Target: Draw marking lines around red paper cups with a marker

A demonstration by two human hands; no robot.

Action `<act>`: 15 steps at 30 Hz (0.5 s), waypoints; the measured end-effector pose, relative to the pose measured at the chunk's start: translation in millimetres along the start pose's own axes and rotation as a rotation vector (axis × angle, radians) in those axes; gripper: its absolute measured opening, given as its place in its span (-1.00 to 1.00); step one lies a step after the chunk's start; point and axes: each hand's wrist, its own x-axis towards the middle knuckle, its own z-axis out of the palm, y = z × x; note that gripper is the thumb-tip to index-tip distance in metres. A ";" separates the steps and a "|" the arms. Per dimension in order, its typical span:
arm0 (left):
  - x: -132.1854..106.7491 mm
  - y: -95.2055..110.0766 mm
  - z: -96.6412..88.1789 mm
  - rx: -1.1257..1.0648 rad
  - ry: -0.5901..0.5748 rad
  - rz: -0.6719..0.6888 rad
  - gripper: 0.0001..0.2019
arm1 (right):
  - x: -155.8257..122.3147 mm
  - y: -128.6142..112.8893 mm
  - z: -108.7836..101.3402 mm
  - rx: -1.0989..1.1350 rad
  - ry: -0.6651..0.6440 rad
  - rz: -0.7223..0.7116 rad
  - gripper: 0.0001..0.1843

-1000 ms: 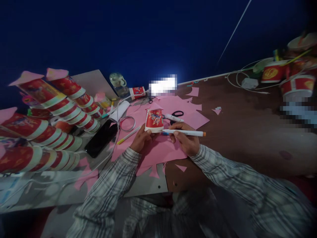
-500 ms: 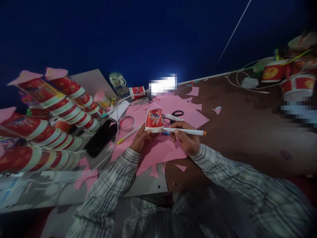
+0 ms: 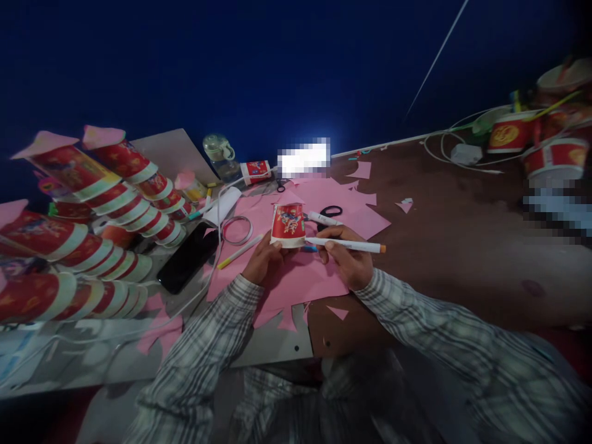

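A red paper cup stands upside down on pink paper in the middle of the table. My left hand grips the cup at its lower rim, fingers closed on it. A white marker with an orange end lies across my right hand, which is closed on it. The marker's tip points at the cup's base on the right side. Black scissors and a second white marker lie just behind the cup.
Long stacks of red paper cups lie on their sides at the left. A black phone, a tape ring and a yellow pen sit left of the cup. Red tubs and cables crowd the far right.
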 end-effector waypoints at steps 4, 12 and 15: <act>-0.5 0.7 2.1 -0.010 0.023 -0.004 -0.62 | -1.9 0.8 -1.3 -0.023 -0.056 -0.003 -0.71; -2.4 1.2 8.0 0.000 0.006 0.004 -0.50 | 1.2 -1.0 0.9 -0.054 0.019 -0.001 -0.73; -2.2 1.8 8.3 -0.002 -0.005 -0.009 -0.47 | 0.6 -0.8 1.1 0.002 0.036 0.000 -0.74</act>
